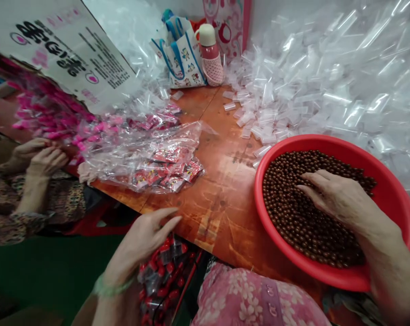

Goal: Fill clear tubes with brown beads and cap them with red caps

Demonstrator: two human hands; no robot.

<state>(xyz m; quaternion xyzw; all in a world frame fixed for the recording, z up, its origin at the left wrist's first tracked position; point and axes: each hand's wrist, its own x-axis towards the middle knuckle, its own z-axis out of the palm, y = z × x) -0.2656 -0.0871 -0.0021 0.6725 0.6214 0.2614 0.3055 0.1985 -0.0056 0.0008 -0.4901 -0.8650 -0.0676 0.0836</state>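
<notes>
Now the right hand (334,194) is reaching over the near rim of the red basin (260,199), and its fingers are dipping to the brown balls (289,217) heaped inside. The thumb and fingers are bunching narrowly there; whether they are gripping any balls, I'm not able to tell. The basin is sitting at the right of the desk (221,181), with a great drift of clear plastic pieces (323,99) spreading behind it.

Over on the other side, the left hand (140,237) is hovering by the desk's front edge, thumb and forefinger standing slightly apart with nothing showing between them, a pale green bracelet (113,287) circling the wrist. Just below, red packets (164,276) are piling up in clear wrapping. Past the fingertips, a clear bag (133,149) is lying crumpled, and red wrapped pieces (172,170) are bunching at its near end. Further left, a co-worker's hands (45,158) are working close together beside bright pink packets (50,111).
</notes>
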